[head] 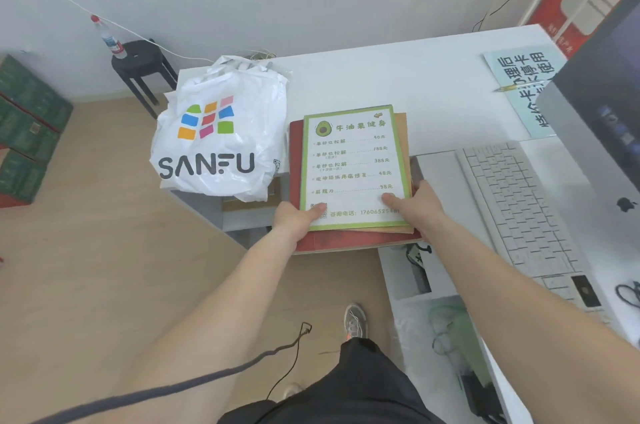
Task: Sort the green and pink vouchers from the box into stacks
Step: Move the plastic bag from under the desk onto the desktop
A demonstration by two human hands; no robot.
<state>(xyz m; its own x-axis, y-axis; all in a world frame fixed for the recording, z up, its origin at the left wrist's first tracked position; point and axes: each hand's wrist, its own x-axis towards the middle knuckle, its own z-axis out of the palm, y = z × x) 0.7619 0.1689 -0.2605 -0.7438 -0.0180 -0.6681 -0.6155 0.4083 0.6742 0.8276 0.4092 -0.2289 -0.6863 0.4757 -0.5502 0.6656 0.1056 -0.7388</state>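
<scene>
Sheet on top: green sheet (353,163), white in the middle with a bright green border. It has an avocado logo in the far-left corner, rows of Chinese text with prices down the right side, and a QR code and phone number along the near edge.
Under it: a brown card (401,125) that pokes out past the sheet's far-right corner, then a flat red box (332,243) whose left and near sides stick out. The sheet and card cover whatever's inside the box.
Where the stack is: at the near edge of the white desk (398,77), between the SANFU bag (214,132) and the keyboard (512,201). The near end of the stack hangs out past the edge. Can't tell if it's resting on the desk or lifted.
Left hand (294,219): grips the stack's near-left corner, thumb flat on the sheet right over the QR code, fingers tucked underneath.
Right hand (419,205): grips the near-right corner, thumb on the sheet, fingers wrapped round the right side.
Bag: white crumpled plastic with coloured squares, sitting on the desk's left end.
Right end of desk: keyboard, a monitor (606,111), and a blue sign (523,84) with a pen (512,87) lying on it.
Off the desk: black stool (142,59) with a bottle (110,38) on it by the far wall, and green cartons (24,125) stacked at the left.
</scene>
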